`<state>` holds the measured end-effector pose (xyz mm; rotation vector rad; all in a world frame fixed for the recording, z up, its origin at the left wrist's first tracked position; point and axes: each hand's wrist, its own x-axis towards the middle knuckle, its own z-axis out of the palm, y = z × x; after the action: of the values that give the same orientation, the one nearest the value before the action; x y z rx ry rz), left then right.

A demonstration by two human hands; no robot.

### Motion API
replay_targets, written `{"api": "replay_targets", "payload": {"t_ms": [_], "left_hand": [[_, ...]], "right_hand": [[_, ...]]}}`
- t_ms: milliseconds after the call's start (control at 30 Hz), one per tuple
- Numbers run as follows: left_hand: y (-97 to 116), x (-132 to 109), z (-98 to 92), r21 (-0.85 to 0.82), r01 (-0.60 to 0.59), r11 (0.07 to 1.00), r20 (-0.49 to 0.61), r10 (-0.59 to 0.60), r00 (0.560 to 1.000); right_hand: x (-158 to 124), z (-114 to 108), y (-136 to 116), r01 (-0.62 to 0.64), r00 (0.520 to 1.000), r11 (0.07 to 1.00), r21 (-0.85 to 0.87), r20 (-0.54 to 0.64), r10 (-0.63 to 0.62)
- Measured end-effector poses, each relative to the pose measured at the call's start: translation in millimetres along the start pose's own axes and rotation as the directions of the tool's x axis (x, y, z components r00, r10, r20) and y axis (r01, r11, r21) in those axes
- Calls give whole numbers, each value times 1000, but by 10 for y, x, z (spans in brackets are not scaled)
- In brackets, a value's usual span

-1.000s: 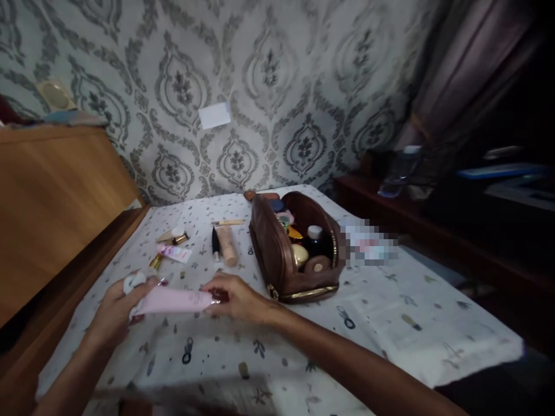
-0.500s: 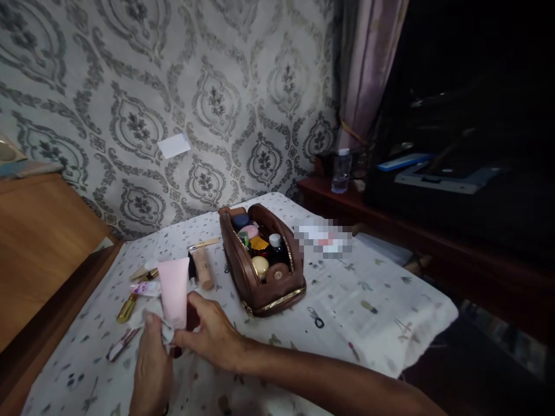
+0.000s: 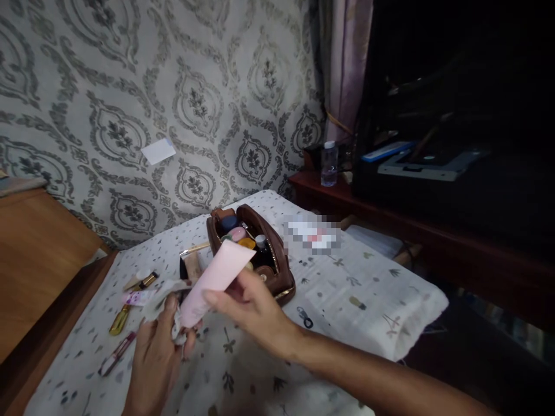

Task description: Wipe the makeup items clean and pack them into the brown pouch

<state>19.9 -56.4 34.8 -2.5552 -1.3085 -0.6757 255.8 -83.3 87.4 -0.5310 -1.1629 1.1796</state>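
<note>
My right hand (image 3: 254,309) grips a pale pink tube (image 3: 217,274), which tilts up and to the right above the printed white cloth (image 3: 368,300). My left hand (image 3: 158,355) is closed on a crumpled white tissue (image 3: 162,294) pressed against the tube's lower end. Just behind the tube stands an open brown cosmetic bag (image 3: 277,274) full of small jars and bottles. Several small cosmetics lie on the cloth to the left, among them a gold tube (image 3: 119,320) and a slim pink stick (image 3: 115,353).
A wooden cabinet (image 3: 39,260) borders the cloth on the left. Patterned wallpaper rises behind. A dark shelf (image 3: 390,211) at the right carries a clear plastic bottle (image 3: 329,164). A blurred patch (image 3: 312,234) lies beside the bag.
The pink tube went from lying flat between both hands to upright, and now tilts right toward the bag. The tissue stays at its lower end. The camera has swung to the right.
</note>
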Motion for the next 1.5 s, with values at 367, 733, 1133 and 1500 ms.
{"api": "replay_targets", "payload": {"t_ms": [367,733,1133,1500], "left_hand": [[657,1447,-358,-196,-314,929,-113,297,948],[462,1506,-173,-94,-441,893,-26,441,897],[457,1611,-187,-19,-448,894,39,449,893],[486,1580,-197,-11,-427,904,48,427,903]], "right_hand": [[500,-932,-911,334,859,899,-282,-301,-413],[1522,-1147,-432,213,961,668,-713,30,-275],[1756,-973,-219,39,982,557,-830,134,130],[1761,-920,-261,140,907,335,-932,256,333]]}}
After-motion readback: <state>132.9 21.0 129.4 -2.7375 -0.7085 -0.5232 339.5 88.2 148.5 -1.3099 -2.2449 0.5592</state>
